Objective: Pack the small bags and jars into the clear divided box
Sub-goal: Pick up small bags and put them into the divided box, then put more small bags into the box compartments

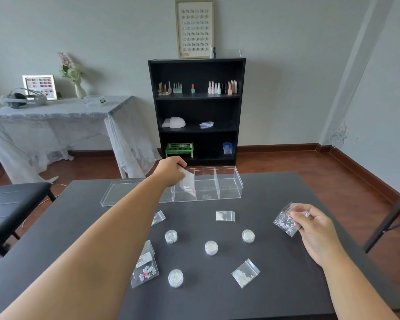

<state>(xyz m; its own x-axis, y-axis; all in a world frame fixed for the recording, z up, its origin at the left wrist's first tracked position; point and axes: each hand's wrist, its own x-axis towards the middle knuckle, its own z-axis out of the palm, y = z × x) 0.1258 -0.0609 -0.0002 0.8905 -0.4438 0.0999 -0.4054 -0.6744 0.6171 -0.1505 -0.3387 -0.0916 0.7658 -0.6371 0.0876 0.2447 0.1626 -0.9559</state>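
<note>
At far table edge: the clear divided box (207,184) is stood open, its lid (134,191) laid beside it to the left.
Left hand (171,170): arm fully extended; a small bag (187,182) is pinched at its top and hung into the box's leftmost compartment.
Right hand (314,229): raised near the right table edge, closed on a second bag (285,220).
Step advice: the bag should be lowered clear of the divider before release.
Remaining on table (286,285): four jars (211,247) and four bags, unpacked.

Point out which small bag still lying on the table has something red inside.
The bag at the front left, beside the left forearm: it holds white pieces with one red one and a printed label. The other loose bags show only pale contents.
</note>
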